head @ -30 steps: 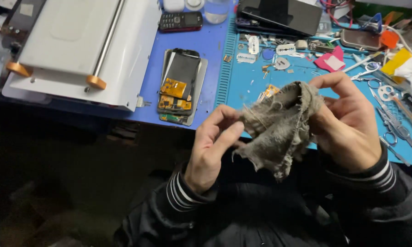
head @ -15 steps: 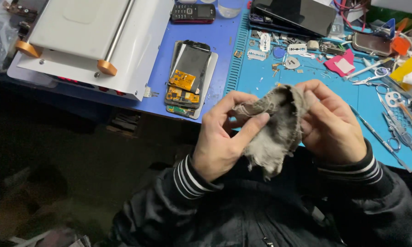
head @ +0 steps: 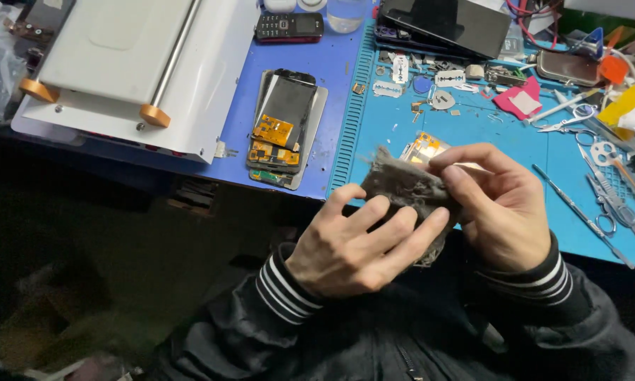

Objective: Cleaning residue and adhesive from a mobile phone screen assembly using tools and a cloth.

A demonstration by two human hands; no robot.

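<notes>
Head view: left hand (head: pixel 356 243) and right hand (head: pixel 497 204) grip bunched grey rag (head: pixel 402 187), axis unclear.

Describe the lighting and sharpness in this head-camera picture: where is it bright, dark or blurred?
Head view: the blue work mat is brightly lit and sharp; the area below the bench edge falls into deep shadow; the frayed grey cloth between the left hand and right hand looks slightly soft.
</notes>
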